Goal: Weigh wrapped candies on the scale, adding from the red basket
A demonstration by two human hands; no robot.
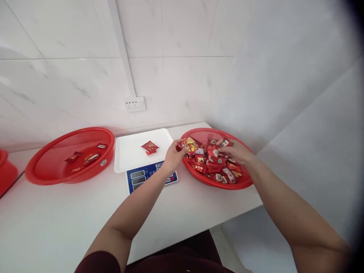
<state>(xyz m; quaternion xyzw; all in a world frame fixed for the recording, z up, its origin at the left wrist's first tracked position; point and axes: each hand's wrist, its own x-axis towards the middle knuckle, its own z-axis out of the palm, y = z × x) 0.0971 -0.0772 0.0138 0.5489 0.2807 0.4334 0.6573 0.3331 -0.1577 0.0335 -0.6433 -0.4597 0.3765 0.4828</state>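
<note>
My left hand (175,154) is closed on a red and yellow wrapped snack packet (190,145), held at the left rim of a red plastic basket (227,186). Inside that basket lies a heap of small red snack packets (214,167). Over the heap's right side, my right hand (238,151) has its fingers closed around a red packet (226,142); its fingertips are partly hidden among the wrappers. To the left, a red packet (150,147) rests on the white tray (125,161) of a digital scale (138,181), whose keypad my left forearm partly covers.
Another red basket (68,178) with a few packets stands left of the scale. Part of a further red container (6,170) shows at the left edge. A socket (134,104) is on the tiled wall behind the white table (85,223). A grey wall (307,125) closes off the right.
</note>
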